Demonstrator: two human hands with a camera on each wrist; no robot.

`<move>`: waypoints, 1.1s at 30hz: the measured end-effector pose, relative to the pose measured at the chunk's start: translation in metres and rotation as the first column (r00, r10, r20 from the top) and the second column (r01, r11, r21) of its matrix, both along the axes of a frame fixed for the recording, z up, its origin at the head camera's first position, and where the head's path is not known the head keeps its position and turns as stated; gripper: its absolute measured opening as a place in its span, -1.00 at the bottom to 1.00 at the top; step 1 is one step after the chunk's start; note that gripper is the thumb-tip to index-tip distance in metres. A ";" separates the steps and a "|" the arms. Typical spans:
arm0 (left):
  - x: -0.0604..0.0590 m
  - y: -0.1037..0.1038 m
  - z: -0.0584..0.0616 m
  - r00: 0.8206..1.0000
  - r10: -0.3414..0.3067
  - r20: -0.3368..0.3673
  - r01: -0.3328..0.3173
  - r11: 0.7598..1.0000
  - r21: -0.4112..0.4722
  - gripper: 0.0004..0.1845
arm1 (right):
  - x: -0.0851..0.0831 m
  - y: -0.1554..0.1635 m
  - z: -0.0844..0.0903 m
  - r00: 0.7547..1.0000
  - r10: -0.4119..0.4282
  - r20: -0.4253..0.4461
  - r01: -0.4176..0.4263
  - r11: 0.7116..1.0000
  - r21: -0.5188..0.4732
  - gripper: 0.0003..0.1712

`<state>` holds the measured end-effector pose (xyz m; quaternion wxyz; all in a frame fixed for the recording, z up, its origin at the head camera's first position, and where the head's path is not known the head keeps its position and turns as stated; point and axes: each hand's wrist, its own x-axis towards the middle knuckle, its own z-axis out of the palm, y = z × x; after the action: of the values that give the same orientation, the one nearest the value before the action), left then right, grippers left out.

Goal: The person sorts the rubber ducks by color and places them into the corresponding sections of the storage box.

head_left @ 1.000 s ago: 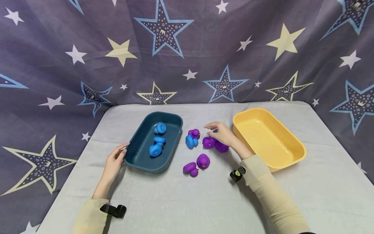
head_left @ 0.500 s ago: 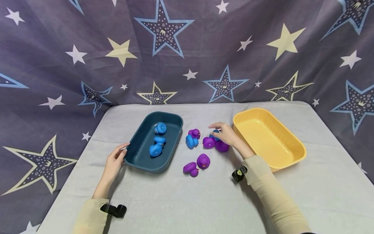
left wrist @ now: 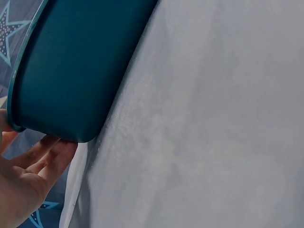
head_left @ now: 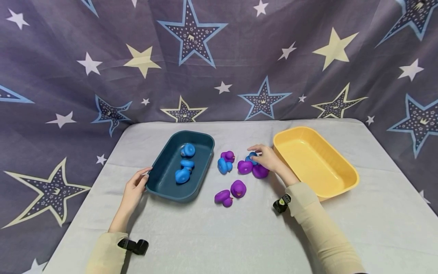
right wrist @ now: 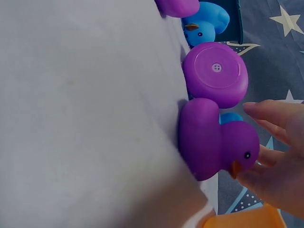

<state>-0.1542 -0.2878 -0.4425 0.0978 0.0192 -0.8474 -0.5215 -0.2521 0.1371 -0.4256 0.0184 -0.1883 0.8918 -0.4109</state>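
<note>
My right hand (head_left: 268,158) reaches over a cluster of ducks on the grey table, its fingertips (right wrist: 266,110) curled round a small blue duck (head_left: 252,156) (right wrist: 231,117). Under that hand stands a purple duck (head_left: 260,171) (right wrist: 213,142). Another purple duck (head_left: 245,166) (right wrist: 216,73) lies tipped beside it with its round base showing. My left hand (head_left: 137,184) (left wrist: 33,166) grips the near left corner of the dark teal tray (head_left: 171,196) (left wrist: 76,71), thumb at the rim and fingers under the wall. Three blue ducks (head_left: 186,164) lie in that tray.
A yellow tray (head_left: 337,190) (right wrist: 237,219) stands just right of my right hand, with nothing in it. A blue duck (head_left: 224,165) (right wrist: 204,21) and a purple duck (head_left: 228,156) sit between the trays, two more purple ducks (head_left: 237,188) nearer me. A starred cloth hangs behind.
My right hand has drawn back a little to the right and its fingers have come down round the small blue duck. The left hand and the teal tray have not moved.
</note>
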 end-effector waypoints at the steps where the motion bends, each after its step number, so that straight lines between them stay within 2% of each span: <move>1: 0.000 0.000 0.000 1.000 0.000 -0.001 0.000 1.000 0.002 -0.62 | 0.000 0.000 0.000 1.000 -0.001 0.006 0.001 1.000 0.002 -0.64; 13: 0.000 -0.001 0.000 1.000 -0.011 -0.015 0.011 1.000 0.020 -0.61 | -0.002 0.002 -0.005 0.998 -0.004 0.058 0.005 1.000 -0.022 -0.64; 33: -0.001 -0.002 -0.001 1.000 -0.005 0.009 0.005 0.999 0.032 -0.61 | -0.005 0.002 -0.012 0.999 -0.009 0.049 0.010 1.000 -0.015 -0.64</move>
<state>-0.1555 -0.2899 -0.4436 0.0922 0.0211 -0.8394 -0.5353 -0.2574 0.1393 -0.4378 0.0366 -0.1740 0.8889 -0.4223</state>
